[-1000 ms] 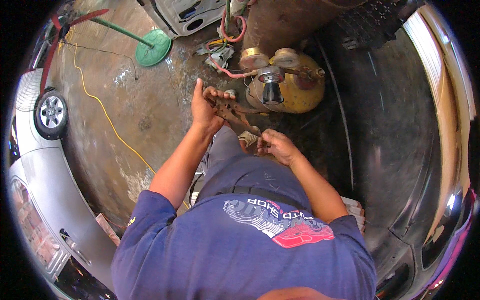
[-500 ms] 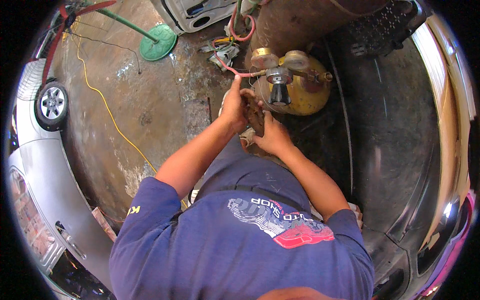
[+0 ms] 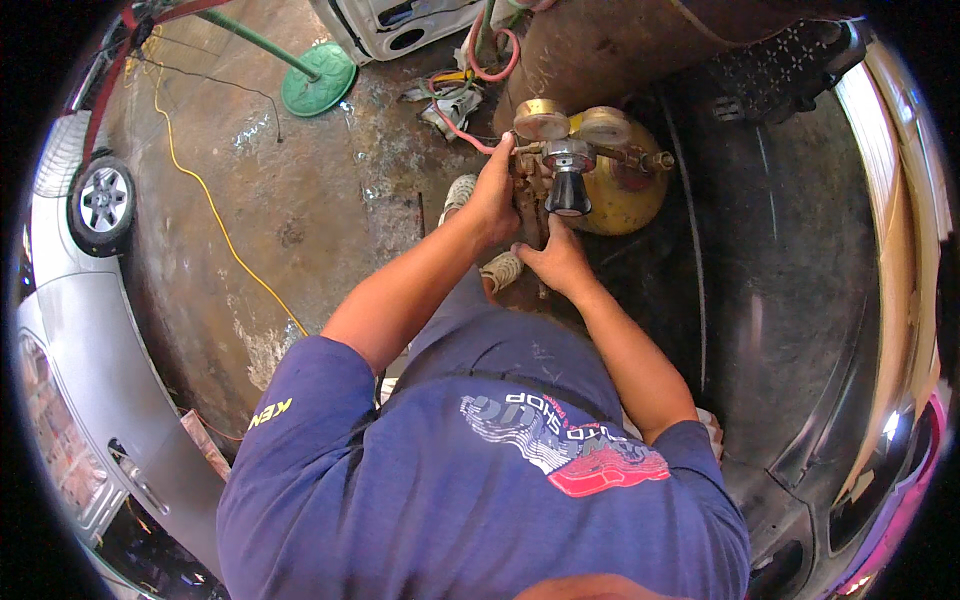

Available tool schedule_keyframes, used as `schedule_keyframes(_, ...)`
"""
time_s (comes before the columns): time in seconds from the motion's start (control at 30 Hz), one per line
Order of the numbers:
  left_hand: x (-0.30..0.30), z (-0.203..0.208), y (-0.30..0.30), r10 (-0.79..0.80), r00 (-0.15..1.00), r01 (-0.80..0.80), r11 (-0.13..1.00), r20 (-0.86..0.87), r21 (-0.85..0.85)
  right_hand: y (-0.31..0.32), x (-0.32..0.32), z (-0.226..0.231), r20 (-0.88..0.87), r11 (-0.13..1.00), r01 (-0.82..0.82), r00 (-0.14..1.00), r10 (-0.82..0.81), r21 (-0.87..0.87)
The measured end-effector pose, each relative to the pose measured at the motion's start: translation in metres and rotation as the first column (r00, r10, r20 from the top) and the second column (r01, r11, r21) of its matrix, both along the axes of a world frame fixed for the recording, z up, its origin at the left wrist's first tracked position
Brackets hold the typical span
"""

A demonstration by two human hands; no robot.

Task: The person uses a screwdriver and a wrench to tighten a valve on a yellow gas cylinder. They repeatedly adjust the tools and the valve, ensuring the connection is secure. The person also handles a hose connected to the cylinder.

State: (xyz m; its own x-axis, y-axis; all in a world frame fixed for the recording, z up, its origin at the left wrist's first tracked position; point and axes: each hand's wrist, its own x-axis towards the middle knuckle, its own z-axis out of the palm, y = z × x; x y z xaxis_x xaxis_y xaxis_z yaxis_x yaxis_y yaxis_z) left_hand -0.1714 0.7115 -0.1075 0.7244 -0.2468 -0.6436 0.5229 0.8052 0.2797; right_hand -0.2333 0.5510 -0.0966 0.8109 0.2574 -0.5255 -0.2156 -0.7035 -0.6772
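Note:
A gas regulator (image 3: 568,157) with two round gauges and a black knob stands at the yellow gas cylinder (image 3: 640,200). To the left of the knob, a rusty brown metal piece (image 3: 534,205) lies between my hands; its exact kind is hard to make out. My left hand (image 3: 494,200) is closed around its left side, thumb pointing up by the regulator's hose fitting, other fingers mostly hidden. Below the knob my right hand (image 3: 560,262) grips the lower part of the same piece, with thumb and forefinger showing. The red hose (image 3: 468,137) runs to the regulator from the left.
A large rusty cylinder (image 3: 620,60) lies behind the regulator. A green round stand base (image 3: 318,80), a yellow cable (image 3: 205,195) and a white door panel (image 3: 405,30) are at the far left. A silver car (image 3: 85,300) flanks me left, a dark car panel (image 3: 770,300) right.
Both hands have moved slightly right and the left one also upward, bringing the brown piece close against the regulator's left side. More of my shoes shows.

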Motion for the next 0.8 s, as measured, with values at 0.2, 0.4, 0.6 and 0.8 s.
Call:
schedule_keyframes(0.2, -0.002, 0.010, 0.014, 0.030, 0.998, -0.024, 0.992, -0.049, 0.122, -0.006, 0.008, 0.016, -0.038, 0.990, -0.089, 0.995, 0.094, 0.112)
schedule_keyframes(0.4, -0.013, 0.001, 0.046, 0.208, 0.975, -0.205, 0.978, -0.076, 0.049, -0.062, -0.030, -0.033, -0.540, 0.900, 0.274, 0.840, -0.053, 0.339)
schedule_keyframes(0.6, -0.008, 0.017, 0.030, 0.248, 0.967, -0.245, 0.968, -0.064, 0.051, -0.073, -0.043, -0.038, -0.679, 0.754, 0.428, 0.733, 0.033, 0.498)
schedule_keyframes(0.8, -0.005, 0.013, 0.021, 0.282, 0.958, -0.284, 0.959, -0.048, -0.021, -0.074, -0.058, -0.037, -0.793, 0.451, 0.682, 0.601, 0.102, 0.575)
